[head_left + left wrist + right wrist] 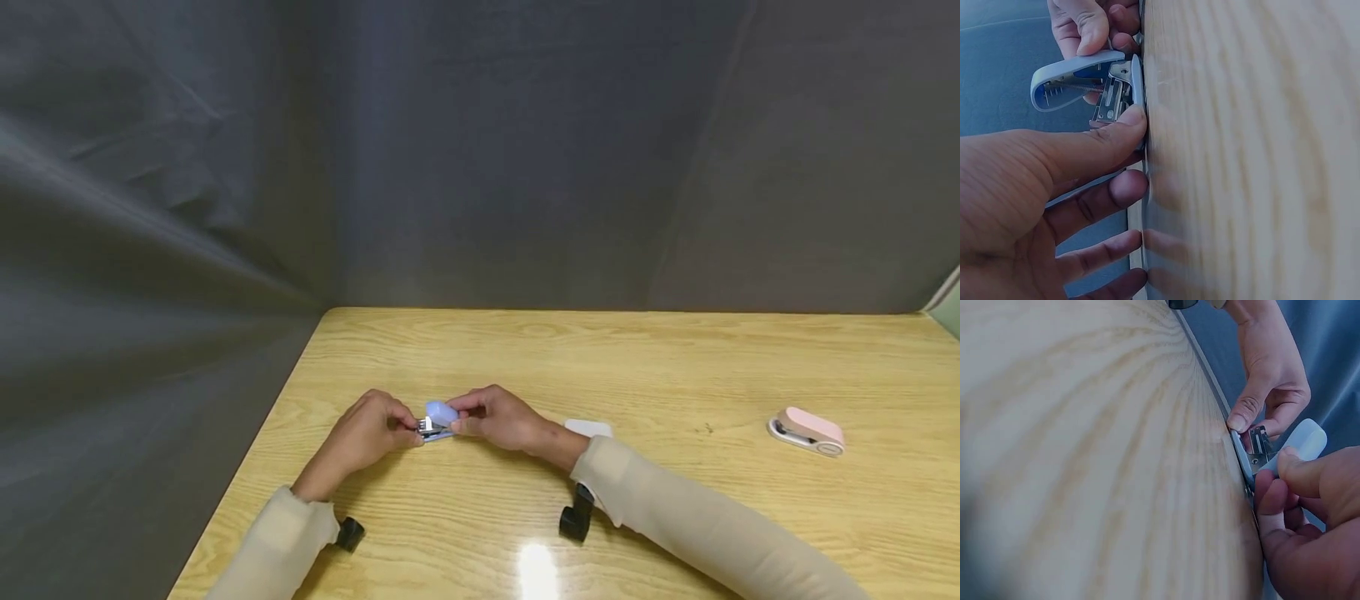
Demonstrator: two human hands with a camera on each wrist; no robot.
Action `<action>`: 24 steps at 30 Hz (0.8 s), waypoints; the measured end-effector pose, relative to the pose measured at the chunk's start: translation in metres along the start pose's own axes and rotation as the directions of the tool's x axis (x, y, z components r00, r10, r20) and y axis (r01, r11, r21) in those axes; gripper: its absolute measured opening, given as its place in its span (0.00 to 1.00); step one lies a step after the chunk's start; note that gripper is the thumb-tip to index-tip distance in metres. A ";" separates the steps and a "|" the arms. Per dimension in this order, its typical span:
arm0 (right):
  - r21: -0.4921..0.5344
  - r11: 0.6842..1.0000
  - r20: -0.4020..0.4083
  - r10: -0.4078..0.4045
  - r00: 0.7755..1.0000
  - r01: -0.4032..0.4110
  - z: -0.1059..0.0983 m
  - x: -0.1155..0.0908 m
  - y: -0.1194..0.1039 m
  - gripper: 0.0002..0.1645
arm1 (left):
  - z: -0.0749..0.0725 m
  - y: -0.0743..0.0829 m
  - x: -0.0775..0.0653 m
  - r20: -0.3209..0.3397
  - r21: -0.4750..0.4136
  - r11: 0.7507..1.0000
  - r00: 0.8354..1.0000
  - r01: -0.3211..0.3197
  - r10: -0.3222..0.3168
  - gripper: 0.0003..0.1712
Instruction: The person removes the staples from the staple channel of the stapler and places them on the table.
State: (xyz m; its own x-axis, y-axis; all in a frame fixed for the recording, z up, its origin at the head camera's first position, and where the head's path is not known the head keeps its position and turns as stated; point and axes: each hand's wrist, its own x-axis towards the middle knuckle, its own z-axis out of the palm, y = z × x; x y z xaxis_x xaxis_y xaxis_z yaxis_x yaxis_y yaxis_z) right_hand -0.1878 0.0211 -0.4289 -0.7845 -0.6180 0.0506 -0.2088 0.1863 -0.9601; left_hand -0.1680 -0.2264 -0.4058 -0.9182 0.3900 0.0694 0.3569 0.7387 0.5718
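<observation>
A small light-blue stapler stands on the table between the two hands, its top cover swung up. Under the raised cover the metal staple channel and a thin spring show; whether staples lie inside I cannot tell. My left hand pinches the front end of the stapler's base, thumb on top, its other fingers spread lower down. From the other side, my right hand grips the stapler's hinge end, with the thumb against the cover.
A pink and white stapler lies far to the right on the wooden table. Partly behind the right forearm is a flat white object, its kind unclear. Dark curtains hang behind and at the left.
</observation>
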 end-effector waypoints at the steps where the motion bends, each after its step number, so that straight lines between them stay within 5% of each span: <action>1: -0.015 1.000 -0.003 -0.011 1.000 0.011 0.000 0.000 0.001 0.18 | 0.000 0.000 0.001 0.003 -0.004 1.000 1.000 -0.005 0.005 0.07; 6: -0.166 0.982 -0.020 -0.090 0.996 0.086 0.002 -0.002 0.002 0.17 | 0.001 0.000 0.003 0.012 0.001 1.000 1.000 -0.011 0.011 0.07; 10: -0.190 0.975 -0.016 -0.119 0.993 0.114 0.004 -0.003 0.002 0.15 | 0.001 -0.001 0.004 0.014 0.004 1.000 1.000 -0.011 0.011 0.07; 15: -0.021 0.998 0.002 -0.067 0.998 0.067 0.005 -0.002 0.005 0.18 | 0.002 -0.002 0.002 0.008 0.019 1.000 1.000 -0.020 0.020 0.07; 19: 0.163 0.987 0.020 -0.003 1.000 0.000 0.005 -0.002 0.007 0.19 | 0.002 -0.002 0.002 0.004 0.025 0.999 0.999 -0.034 0.034 0.07; 24: 0.230 0.973 0.052 0.016 0.999 -0.028 0.003 -0.001 0.007 0.18 | 0.001 -0.001 0.003 0.005 0.020 0.999 0.999 -0.042 0.042 0.07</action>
State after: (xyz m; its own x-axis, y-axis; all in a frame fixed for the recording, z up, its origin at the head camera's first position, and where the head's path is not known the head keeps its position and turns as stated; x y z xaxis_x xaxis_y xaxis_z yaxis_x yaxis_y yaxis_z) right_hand -0.1863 0.0206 -0.4371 -0.7565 -0.6537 0.0208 -0.0468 0.0224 -0.9987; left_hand -0.1708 -0.2252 -0.4071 -0.9014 0.4238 0.0889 0.3987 0.7323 0.5521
